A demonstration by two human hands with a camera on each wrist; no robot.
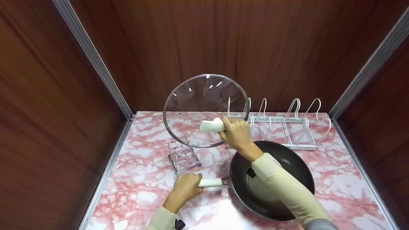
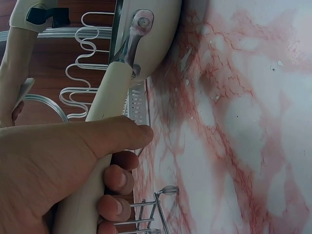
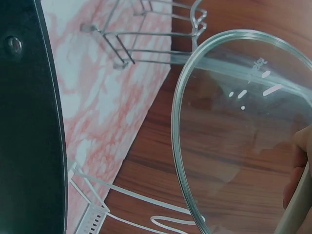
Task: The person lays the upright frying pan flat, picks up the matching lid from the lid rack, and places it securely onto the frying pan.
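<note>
My right hand (image 1: pixel 235 132) grips the cream handle (image 1: pixel 212 125) of a round glass lid (image 1: pixel 195 99), held up and tilted above the back of the table. In the right wrist view the lid's metal rim (image 3: pixel 178 122) shows clearly, with only part of the hand (image 3: pixel 303 151) at the edge. Lower down, my left hand (image 1: pixel 188 186) holds the cream handle (image 1: pixel 211 182) of a dark frying pan (image 1: pixel 265 204). Fingers and thumb wrap round that pan handle (image 2: pixel 109 92) in the left wrist view. My right forearm crosses above the pan and hides part of it.
A small chrome wire rack (image 1: pixel 183 156) stands left of the pan, below the lid. Behind the pan is a white wire rack (image 1: pixel 289 145) with several looped dividers. Brown wood-look panels (image 1: pixel 198 38) enclose the marbled pink-and-white table (image 1: pixel 134 169) at the back and sides.
</note>
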